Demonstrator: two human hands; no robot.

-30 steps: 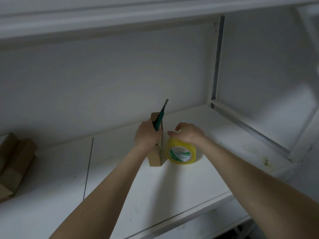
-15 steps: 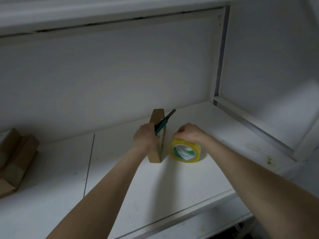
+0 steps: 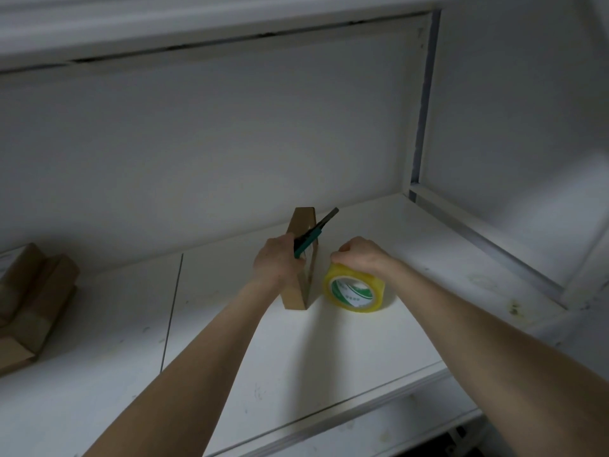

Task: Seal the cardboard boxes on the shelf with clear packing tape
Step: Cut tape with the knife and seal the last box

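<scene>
At frame centre, with the green utility knife (image 3: 313, 235) gripped in the left hand (image 3: 274, 262) against the upright cardboard box (image 3: 296, 291) and the tape roll (image 3: 354, 290) just right of it clasped by the right hand (image 3: 361, 255), the tape is likely best kept taut and cut close to the box.

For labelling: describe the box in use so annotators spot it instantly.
Start midway along the white shelf. The cardboard box stands on a narrow edge between the left hand gripping a green knife and the yellow tape roll. Unlike the boxes piled far left, it stands alone.
</scene>
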